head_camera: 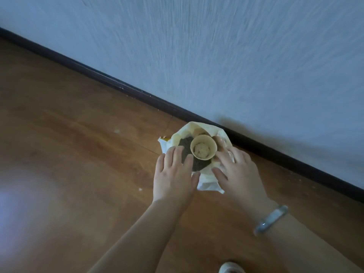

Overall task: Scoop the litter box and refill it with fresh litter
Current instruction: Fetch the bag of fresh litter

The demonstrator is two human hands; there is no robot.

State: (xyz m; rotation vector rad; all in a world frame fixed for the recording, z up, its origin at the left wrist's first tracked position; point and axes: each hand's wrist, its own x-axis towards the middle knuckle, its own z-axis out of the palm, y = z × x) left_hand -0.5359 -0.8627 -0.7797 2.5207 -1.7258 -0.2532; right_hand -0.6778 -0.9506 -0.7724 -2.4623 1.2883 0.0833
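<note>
A white open bag [206, 184] stands on the wooden floor close to the wall. Inside it lies dark grey litter [184, 144], and a beige cup [203, 147] stands upright on the litter with pale crumbs in its bottom. My left hand [174, 174] rests with straight fingers over the bag's left rim. My right hand [239, 170] lies over the right rim, fingers spread, fingertips touching the bag's edge beside the cup. The frame is blurred by motion. No litter box is in view.
A dark skirting board [137, 91] runs diagonally below a pale textured wall [216, 46]. Brown wooden floor [69, 144] spreads to the left, with small pale crumbs on it. A light shoe tip [229, 267] shows at the bottom edge. A pale bangle [270, 219] circles my right wrist.
</note>
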